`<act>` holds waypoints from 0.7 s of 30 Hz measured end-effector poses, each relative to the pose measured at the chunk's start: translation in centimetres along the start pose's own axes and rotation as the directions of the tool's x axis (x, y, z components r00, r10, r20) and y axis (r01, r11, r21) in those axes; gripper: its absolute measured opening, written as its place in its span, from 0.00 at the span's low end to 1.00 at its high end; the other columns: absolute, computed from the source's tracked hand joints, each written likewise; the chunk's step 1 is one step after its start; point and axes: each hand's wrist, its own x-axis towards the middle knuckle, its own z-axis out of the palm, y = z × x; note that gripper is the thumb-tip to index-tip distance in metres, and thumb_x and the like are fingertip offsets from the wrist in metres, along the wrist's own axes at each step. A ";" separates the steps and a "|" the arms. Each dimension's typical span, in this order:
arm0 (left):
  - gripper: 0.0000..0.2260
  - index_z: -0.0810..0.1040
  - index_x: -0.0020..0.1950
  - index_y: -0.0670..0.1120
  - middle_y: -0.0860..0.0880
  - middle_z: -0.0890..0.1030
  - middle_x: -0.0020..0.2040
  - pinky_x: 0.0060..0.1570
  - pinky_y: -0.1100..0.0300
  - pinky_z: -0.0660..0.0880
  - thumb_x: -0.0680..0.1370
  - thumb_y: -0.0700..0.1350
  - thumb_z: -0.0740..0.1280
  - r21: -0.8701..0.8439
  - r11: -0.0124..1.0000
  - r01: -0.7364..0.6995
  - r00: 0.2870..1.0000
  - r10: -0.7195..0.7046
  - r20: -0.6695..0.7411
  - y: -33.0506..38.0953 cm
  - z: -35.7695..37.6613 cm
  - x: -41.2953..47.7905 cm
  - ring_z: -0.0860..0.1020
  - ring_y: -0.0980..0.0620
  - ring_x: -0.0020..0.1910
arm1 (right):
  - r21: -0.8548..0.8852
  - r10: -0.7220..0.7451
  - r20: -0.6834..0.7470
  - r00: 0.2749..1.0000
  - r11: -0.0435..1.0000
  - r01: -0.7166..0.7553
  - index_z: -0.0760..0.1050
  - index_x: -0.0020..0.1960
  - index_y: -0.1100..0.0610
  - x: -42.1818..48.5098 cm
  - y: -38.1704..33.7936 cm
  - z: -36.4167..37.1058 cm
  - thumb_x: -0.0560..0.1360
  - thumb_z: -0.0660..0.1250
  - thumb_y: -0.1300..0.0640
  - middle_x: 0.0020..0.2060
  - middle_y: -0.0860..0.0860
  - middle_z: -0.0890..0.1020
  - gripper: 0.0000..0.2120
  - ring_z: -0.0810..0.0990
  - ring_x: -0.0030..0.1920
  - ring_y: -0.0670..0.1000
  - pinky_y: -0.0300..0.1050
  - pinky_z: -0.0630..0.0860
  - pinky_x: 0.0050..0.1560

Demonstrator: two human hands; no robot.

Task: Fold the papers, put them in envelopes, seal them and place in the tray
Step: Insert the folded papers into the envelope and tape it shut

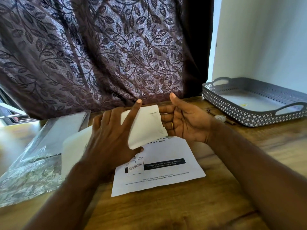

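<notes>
A white envelope (147,128) is held just above the wooden table, in the middle of the view. My left hand (109,140) lies over its left part, index finger stretched across the top and thumb tucked under its lower edge. My right hand (184,120) faces it from the right, its fingers curled round the envelope's right edge and its thumb raised free. Under the envelope a printed sheet of paper (159,173) lies flat on the table. The grey perforated tray (259,103) stands at the back right, holding almost nothing.
A white stack of paper or envelopes (73,146) lies left of my hands, partly under my left arm. A clear plastic packet (31,165) sits at the far left. A patterned curtain (103,52) hangs behind the table. Small objects lie beside the tray (220,117).
</notes>
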 end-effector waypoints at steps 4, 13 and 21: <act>0.57 0.47 0.83 0.53 0.42 0.69 0.63 0.56 0.41 0.66 0.62 0.75 0.65 0.030 0.999 0.039 0.999 -0.040 0.015 -1.0 0.3 -0.2 0.69 0.39 0.58 | -0.097 -0.069 -0.050 0.996 0.993 0.064 0.79 0.66 0.62 -0.1 0.3 -0.1 0.78 0.67 0.48 0.59 0.62 0.83 0.23 0.85 0.55 0.57 0.55 0.80 0.62; 0.60 0.48 0.83 0.54 0.42 0.66 0.64 0.57 0.37 0.68 0.59 0.79 0.64 0.009 0.993 0.121 0.993 -0.121 -0.014 -2.9 1.1 -0.6 0.67 0.39 0.60 | -0.745 -0.400 -0.492 0.773 0.652 -0.137 0.82 0.53 0.60 0.7 1.9 -4.4 0.81 0.66 0.60 0.47 0.54 0.88 0.07 0.86 0.47 0.55 0.39 0.80 0.44; 0.61 0.45 0.83 0.53 0.42 0.68 0.66 0.58 0.35 0.68 0.58 0.80 0.63 -0.028 0.990 0.135 0.990 -0.134 0.040 -3.4 1.7 -0.8 0.68 0.39 0.61 | -0.894 -0.329 -0.425 0.843 0.005 -0.449 0.76 0.69 0.50 1.8 2.5 -5.6 0.68 0.72 0.31 0.61 0.52 0.77 0.36 0.76 0.58 0.52 0.50 0.75 0.57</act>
